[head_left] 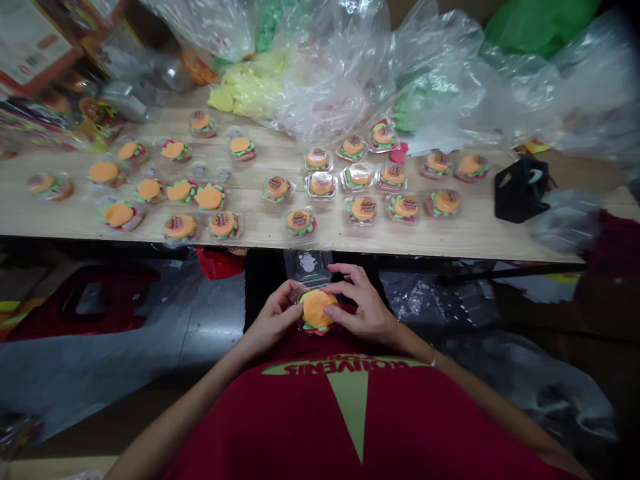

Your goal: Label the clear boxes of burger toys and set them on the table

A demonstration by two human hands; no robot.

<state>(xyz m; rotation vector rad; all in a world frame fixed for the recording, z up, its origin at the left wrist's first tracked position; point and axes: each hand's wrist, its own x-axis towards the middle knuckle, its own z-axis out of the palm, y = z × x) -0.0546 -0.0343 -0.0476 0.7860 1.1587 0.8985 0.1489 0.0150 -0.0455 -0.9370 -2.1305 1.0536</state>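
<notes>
Both hands are gripping one burger-shaped gummy [318,309] sitting in an open clear clamshell case [309,267], held over the lap below the counter [450,233] edge. Left hand [273,319] is pinching its side, right hand [363,303] curling fingers on top. Probably best pressing evenly, keeping layers centered before closing the lid.

Packed burger toys [320,185] on wooden table [475,233]; plastic bags [350,73]
</notes>
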